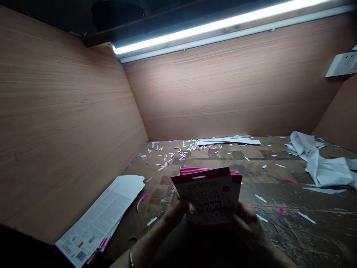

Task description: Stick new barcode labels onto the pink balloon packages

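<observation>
Both hands' fingers, left (pixel 178 208) and right (pixel 245 219), hold a birthday card (pixel 209 195).

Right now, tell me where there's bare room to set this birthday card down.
The largest bare patch lies at the front right of the worktop, below the crumpled white paper and right of the right hand. Crowded at the back left, among pink and white paper scraps.

Card (pixel 209 195) lower edge lost in shadow behind left hand (pixel 175 210) and right hand (pixel 248 223); small print blurred. Pink-edged stack (pixel 195 170) mostly hidden behind card. Print on paper sheets (pixel 100 216) too small to read. Crumpled paper (pixel 326 167) and wall socket plate (pixel 343 64) cut off by right edge. Paper scraps (pixel 167 158) too small to tell apart.
</observation>
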`<state>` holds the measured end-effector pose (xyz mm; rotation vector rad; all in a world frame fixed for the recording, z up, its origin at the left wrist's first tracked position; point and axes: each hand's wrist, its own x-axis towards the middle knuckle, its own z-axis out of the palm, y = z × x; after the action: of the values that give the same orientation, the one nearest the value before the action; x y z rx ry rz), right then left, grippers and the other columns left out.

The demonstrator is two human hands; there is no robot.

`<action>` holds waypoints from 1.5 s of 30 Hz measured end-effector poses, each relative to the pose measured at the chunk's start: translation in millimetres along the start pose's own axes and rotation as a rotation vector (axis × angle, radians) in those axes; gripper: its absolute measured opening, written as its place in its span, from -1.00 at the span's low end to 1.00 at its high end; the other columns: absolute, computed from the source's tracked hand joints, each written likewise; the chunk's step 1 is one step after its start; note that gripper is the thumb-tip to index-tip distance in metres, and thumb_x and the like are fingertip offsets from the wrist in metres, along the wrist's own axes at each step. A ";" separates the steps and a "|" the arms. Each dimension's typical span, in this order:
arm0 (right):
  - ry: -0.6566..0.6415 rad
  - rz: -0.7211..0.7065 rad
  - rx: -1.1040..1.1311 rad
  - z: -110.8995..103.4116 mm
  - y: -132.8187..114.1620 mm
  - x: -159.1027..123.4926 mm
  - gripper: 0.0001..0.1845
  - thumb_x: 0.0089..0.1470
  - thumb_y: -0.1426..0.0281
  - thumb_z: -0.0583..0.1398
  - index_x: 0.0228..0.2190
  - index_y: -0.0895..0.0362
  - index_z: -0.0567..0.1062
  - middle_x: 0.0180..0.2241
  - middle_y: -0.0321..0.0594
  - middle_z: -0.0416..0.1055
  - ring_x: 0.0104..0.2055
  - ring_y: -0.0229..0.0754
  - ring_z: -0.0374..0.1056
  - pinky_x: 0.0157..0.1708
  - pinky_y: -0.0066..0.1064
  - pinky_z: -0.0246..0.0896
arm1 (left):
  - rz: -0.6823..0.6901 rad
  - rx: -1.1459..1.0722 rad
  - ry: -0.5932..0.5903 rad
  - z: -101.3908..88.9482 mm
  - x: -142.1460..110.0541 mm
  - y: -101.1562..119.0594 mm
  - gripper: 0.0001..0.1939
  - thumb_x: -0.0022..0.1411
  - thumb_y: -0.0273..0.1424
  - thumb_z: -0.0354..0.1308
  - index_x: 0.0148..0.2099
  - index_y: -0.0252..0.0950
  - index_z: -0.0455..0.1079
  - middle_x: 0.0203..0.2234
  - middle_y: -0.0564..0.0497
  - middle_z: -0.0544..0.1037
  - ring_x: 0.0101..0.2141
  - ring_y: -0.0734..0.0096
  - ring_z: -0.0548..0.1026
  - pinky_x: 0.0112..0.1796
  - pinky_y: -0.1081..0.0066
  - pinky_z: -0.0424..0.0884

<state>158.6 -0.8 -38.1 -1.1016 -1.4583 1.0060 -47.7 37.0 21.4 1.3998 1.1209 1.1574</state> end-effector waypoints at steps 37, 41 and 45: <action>0.174 0.124 0.231 5.5 -22.4 -8.4 -0.72 -0.29 0.42 0.26 -0.38 0.12 0.44 -0.42 -0.33 0.42 -0.34 -0.12 0.29 -0.37 -0.40 0.24 | -0.108 -0.214 -0.007 28.3 -40.4 17.3 -0.82 -0.35 -0.48 0.38 -0.56 -0.37 0.49 -0.64 0.06 0.49 -0.54 0.40 0.41 -0.50 0.53 0.37; 0.170 0.194 0.242 -7.5 -37.5 -6.2 -0.59 -0.36 0.37 0.33 -0.33 0.10 0.44 -0.38 -0.37 0.43 -0.31 -0.13 0.33 -0.36 -0.41 0.26 | -0.255 -0.146 0.001 30.9 -31.1 20.1 -0.80 -0.38 -0.45 0.40 -0.59 -0.37 0.48 -0.67 0.05 0.49 -0.58 0.38 0.42 -0.55 0.54 0.37; 0.262 0.334 0.145 -32.2 -42.9 -23.9 -0.53 -0.38 0.30 0.36 -0.32 0.11 0.44 -0.38 -0.33 0.45 -0.29 -0.12 0.36 -0.35 -0.41 0.28 | -0.592 -0.373 -0.078 64.2 -23.7 9.3 -0.66 -0.42 -0.39 0.42 -0.46 -0.39 0.49 -0.59 -0.05 0.56 -0.56 0.22 0.49 -0.51 0.36 0.46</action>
<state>186.6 -32.7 2.4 -1.3416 -0.9956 1.1296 13.5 5.1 22.9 0.7443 1.0932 0.8152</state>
